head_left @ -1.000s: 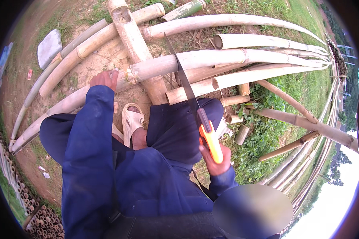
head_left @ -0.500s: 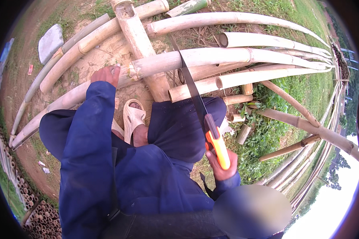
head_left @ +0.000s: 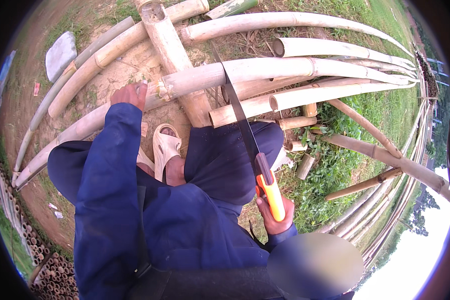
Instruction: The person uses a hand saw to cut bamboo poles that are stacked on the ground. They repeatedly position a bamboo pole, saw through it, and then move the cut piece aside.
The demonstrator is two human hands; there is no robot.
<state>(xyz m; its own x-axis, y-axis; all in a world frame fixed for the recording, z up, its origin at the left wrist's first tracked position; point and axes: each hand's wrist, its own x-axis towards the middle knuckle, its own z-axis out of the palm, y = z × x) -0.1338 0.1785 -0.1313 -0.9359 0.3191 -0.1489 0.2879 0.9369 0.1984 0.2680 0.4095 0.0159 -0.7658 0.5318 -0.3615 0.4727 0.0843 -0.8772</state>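
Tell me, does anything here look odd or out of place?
Slightly: a red scrap and white scraps lie on the ground at left, looking like litter near the bamboo. The saw shows no visible damage.

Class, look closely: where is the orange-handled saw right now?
In the head view, the saw is just right of centre, its handle in the person's right hand and its dark blade across the pale bamboo pole.

One left hand [head_left: 128, 95], one right hand [head_left: 275, 217], one orange-handled saw [head_left: 243, 120], one bamboo pole [head_left: 270, 69] crossing it; two beige sandals [head_left: 165, 149]; one pale stone [head_left: 61, 56], upper left; stacked bamboo ends [head_left: 55, 277], lower left, too many to count.
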